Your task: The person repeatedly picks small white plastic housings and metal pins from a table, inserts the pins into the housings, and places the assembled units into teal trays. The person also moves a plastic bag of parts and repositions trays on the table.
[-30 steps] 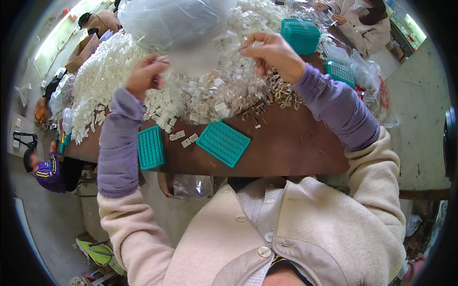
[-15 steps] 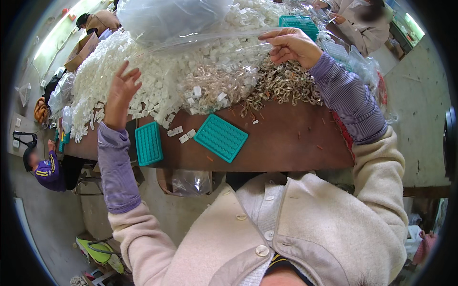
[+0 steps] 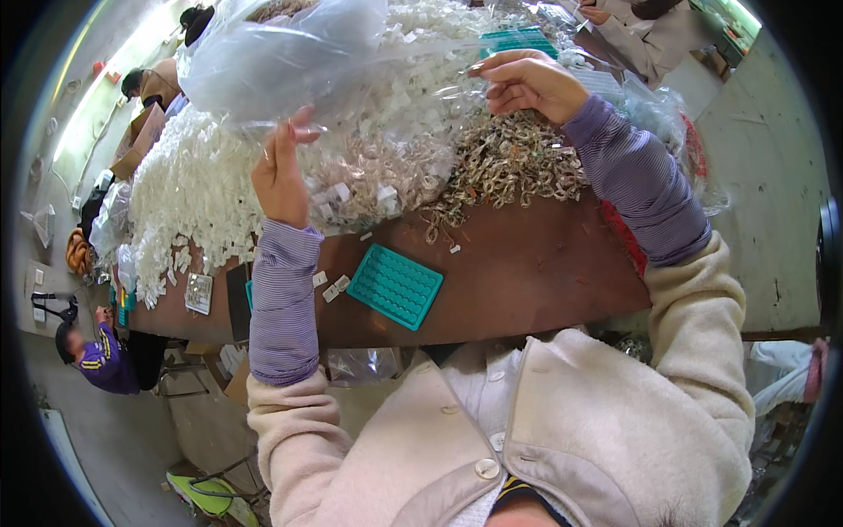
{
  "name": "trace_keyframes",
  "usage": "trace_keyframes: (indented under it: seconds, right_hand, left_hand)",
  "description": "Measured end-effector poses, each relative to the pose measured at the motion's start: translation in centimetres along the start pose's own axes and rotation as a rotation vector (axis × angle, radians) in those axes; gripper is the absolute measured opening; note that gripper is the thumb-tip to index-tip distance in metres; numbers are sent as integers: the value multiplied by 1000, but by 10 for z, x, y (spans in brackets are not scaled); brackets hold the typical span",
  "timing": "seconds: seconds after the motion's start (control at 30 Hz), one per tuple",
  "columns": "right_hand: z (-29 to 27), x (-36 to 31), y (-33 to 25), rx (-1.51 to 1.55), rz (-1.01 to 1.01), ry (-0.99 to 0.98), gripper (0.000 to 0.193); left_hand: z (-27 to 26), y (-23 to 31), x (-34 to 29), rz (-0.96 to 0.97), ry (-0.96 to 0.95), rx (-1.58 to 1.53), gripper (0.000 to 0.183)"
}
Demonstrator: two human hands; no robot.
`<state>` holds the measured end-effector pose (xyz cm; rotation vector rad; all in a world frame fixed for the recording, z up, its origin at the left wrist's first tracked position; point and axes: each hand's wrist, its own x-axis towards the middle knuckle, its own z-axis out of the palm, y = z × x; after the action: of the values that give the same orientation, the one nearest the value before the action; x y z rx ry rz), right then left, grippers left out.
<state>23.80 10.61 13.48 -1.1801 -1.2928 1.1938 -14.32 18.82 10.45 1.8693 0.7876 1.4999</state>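
Observation:
A large clear plastic bag stretches over the pile in front of me. My right hand pinches the drawn-out edge of this bag between thumb and fingers. Raised at the bag's near side, my left hand has its fingers stretched and slightly apart, with the tips at the film; whether they grip it is hard to see. Beneath the bag lies a heap of small white plastic pieces. Beside it are tangled pale pieces and brownish looped pieces.
A turquoise moulded tray lies on the brown table, near a few white pieces. Another turquoise stack sits at the back. Co-workers work at the far right and at the left.
My left hand has moved right and up to the bag's near edge. The bag has shifted left and toward me. My right hand keeps its pinch. My view has tilted slightly.

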Motion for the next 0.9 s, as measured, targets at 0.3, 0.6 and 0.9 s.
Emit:
trace_keyframes:
  seconds: [0.3, 0.6, 0.9]
  right_hand:
    - [-14, -108, -79, -553, -803, 540, 61]
    - [25, -237, -113, -640, -599, 433, 48]
    - [24, -582, -19, -1073, 109, 1251, 33]
  left_hand:
    - [91, 169, 73, 280, -234, -45, 37]
    - [216, 261, 5, 671, -383, -28, 27]
    - [300, 255, -107, 41, -1055, -614, 36]
